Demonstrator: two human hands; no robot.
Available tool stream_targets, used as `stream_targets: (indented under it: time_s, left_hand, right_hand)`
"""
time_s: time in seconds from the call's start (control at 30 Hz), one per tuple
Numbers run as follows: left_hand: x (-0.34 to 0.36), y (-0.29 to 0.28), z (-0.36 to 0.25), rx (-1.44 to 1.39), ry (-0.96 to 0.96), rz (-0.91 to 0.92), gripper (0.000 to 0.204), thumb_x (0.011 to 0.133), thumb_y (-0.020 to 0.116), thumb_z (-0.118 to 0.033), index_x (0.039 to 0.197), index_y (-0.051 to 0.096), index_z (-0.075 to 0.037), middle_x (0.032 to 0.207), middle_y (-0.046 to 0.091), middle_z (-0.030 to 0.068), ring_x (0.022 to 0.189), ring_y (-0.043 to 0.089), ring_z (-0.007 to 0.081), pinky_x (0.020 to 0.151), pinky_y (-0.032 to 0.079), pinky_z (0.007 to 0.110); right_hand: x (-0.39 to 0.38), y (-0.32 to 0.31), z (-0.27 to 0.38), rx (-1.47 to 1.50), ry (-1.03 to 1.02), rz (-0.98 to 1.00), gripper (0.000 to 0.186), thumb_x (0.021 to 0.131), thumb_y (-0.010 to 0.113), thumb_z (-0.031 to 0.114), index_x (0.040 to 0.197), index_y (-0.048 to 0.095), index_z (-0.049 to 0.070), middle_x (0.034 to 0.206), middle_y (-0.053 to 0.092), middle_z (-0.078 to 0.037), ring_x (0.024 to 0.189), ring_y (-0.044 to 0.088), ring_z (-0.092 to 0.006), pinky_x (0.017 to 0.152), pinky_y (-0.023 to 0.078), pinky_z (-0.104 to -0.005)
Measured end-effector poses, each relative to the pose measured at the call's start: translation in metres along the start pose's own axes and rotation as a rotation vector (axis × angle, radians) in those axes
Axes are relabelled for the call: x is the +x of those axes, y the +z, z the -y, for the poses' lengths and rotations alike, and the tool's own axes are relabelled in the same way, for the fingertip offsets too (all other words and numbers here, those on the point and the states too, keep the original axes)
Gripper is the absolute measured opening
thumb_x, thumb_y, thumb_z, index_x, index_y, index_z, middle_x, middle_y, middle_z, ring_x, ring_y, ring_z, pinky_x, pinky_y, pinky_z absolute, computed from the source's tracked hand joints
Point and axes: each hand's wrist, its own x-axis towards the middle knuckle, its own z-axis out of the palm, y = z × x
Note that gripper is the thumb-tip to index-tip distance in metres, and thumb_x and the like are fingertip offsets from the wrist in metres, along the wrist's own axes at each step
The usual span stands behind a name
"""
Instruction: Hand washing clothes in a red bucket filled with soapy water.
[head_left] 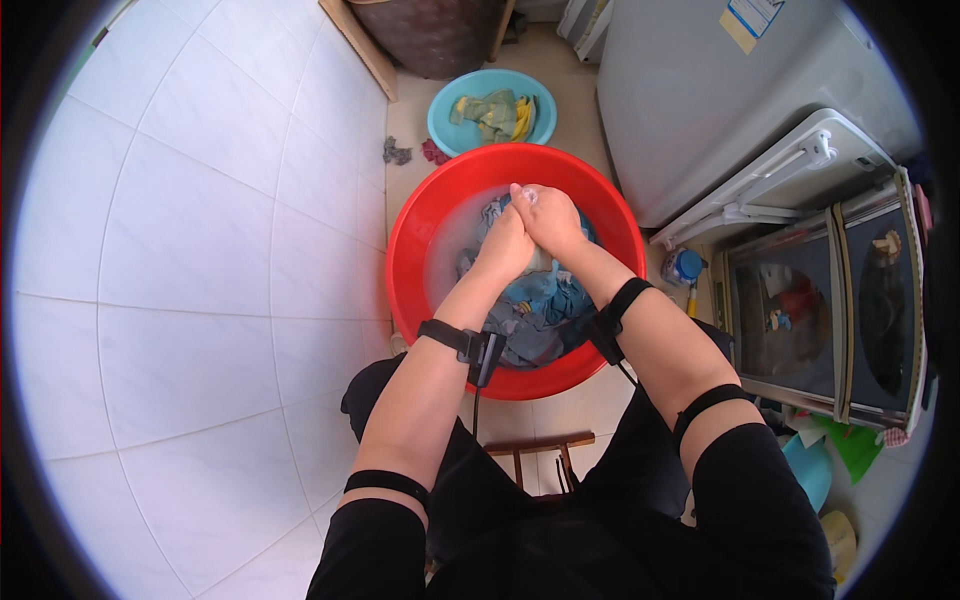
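My left hand (507, 243) and my right hand (553, 217) press together above the far half of a large red basin (413, 235). Both are closed, with fingers curled inward and mostly hidden. A small whitish patch, perhaps suds, shows between the thumbs; what the hands grip cannot be made out. Below them, wet blue and grey clothes (540, 300) lie heaped in cloudy water (446, 250). Black straps with small devices circle both forearms.
Beyond the red basin stands a light blue basin (440, 120) holding green and yellow cloth (497, 115). A tiled wall (190, 250) rises on the left. At right are a grey appliance (690, 110), a folded white-framed item (790, 170), a blue-lidded jar (684, 266) and a glass-fronted cabinet (785, 310).
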Motion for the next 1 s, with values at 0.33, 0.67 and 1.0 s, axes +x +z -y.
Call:
stream_targets:
  time_s: [0.33,0.67,1.0]
  left_hand:
    - [-0.001,-0.012,-0.005,-0.951,-0.561,-0.221,0.022,0.107,0.052,-0.022,0.116,0.059,-0.004,0.104,0.065,0.0072,0.095,0.061,0.0156,0.086,0.050,0.031]
    - [-0.023,-0.080,-0.014,-0.610,-0.445,0.294,0.050,0.095,0.073,-0.037,0.123,0.060,0.001,0.102,0.067,0.0075,0.086,0.063,0.0122,0.068,0.050,0.027]
    - [-0.004,-0.058,0.004,-1.107,-0.312,-0.438,0.024,0.108,0.054,-0.027,0.115,0.056,-0.005,0.104,0.063,0.0049,0.090,0.061,0.0146,0.080,0.053,0.032]
  right_hand:
    - [0.013,0.004,0.009,0.185,0.037,-0.141,0.044,0.104,0.053,0.037,0.086,0.068,0.000,0.083,0.070,-0.022,0.081,0.068,-0.0386,0.075,0.052,-0.0439]
    - [0.028,-0.044,0.014,1.293,0.331,0.051,0.035,0.103,0.062,0.033,0.112,0.063,-0.001,0.096,0.069,-0.010,0.087,0.066,-0.0212,0.078,0.056,-0.0387]
    - [0.023,-0.020,0.024,1.224,0.328,-0.144,0.020,0.106,0.055,0.021,0.106,0.060,0.001,0.094,0.065,-0.007,0.082,0.063,-0.0164,0.077,0.056,-0.0352]
